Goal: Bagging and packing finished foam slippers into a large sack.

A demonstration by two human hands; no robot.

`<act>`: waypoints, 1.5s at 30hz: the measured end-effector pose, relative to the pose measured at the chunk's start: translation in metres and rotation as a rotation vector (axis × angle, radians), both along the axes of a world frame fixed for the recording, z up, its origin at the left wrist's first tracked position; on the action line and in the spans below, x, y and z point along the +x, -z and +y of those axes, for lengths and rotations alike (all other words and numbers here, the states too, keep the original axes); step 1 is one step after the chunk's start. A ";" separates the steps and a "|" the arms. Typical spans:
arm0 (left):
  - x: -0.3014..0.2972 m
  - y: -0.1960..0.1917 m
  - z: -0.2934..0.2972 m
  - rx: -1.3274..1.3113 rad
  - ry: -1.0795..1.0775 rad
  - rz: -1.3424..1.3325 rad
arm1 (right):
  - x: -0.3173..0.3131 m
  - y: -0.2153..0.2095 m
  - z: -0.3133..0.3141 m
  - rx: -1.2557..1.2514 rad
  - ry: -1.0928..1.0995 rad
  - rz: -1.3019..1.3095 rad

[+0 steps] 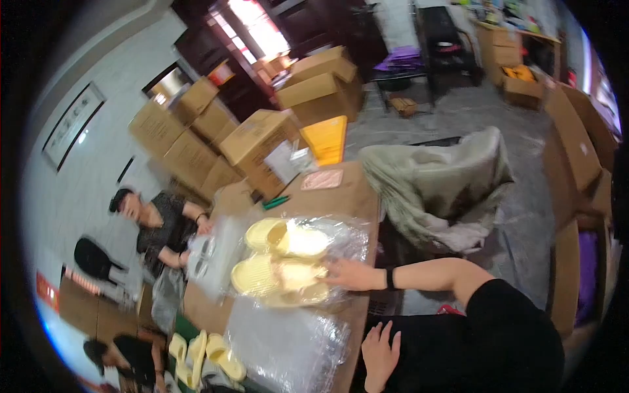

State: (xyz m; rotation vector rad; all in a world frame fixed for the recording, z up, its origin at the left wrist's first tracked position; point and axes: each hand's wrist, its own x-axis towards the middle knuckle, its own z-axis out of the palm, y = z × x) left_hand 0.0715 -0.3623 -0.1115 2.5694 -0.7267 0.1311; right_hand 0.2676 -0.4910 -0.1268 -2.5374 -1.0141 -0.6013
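- Nearest the camera: black sleeve (514, 321) of the right arm, its bare forearm crossing to the table (341, 196) and ending in a dark wristband (390, 279).
- Right hand (350, 274): fingers extended leftward, meeting the near ends of the pale yellow slippers (255, 276); glare and blur hide the fingertips, so whether they grip or merely rest cannot be told.
- Left hand (381, 354): loosely spread beside the table edge, fingers apart, nothing visible in it.
- Slippers: side by side on the tabletop, amid clear crinkled plastic (354, 236); whether fully enclosed cannot be determined.
- Handling, as a judgement: steady the slippers with a flat palm, keep them parallel, and bring the free left hand to the film's edge; smooth creases outward with light pressure, since thin film could snag or tear.
- Materials: slippers thick and rounded, apparently soft foam, the lower one with a ribbed upper; film glossy and wrinkled, throwing bright highlights.
- Below them: flat clear sheets (282, 340), smooth at centre, rumpled along the right.
- Lower left: further yellow slippers (226, 360), unwrapped, with smooth, broad straps.
- Beyond: pink patterned card (321, 180), flat and rectangular; green-handled tool (275, 202), slender.
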 end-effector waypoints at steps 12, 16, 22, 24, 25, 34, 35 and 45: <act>0.043 0.016 -0.088 -0.098 0.454 0.149 | 0.012 -0.126 -0.051 0.709 -0.004 -0.148; 0.071 0.026 -0.153 0.013 0.629 -0.047 | -0.001 -0.183 -0.122 0.909 0.113 -0.390; 0.101 0.053 -0.233 0.131 0.684 -0.235 | -0.093 -0.240 -0.250 0.971 0.348 -0.334; 0.108 0.073 -0.232 0.285 0.534 -0.073 | -0.127 -0.247 -0.267 0.925 0.453 -0.321; 0.106 0.079 -0.237 0.273 0.549 -0.068 | -0.141 -0.241 -0.282 0.998 0.437 -0.294; 0.113 0.120 -0.183 -0.114 0.620 0.202 | -0.182 -0.133 -0.338 1.702 0.294 0.090; 0.113 0.128 -0.160 -0.156 0.619 0.228 | -0.178 -0.110 -0.344 1.798 0.416 0.175; 0.085 -0.004 -0.113 0.391 0.808 -0.091 | -0.154 -0.069 -0.326 0.803 1.100 -0.291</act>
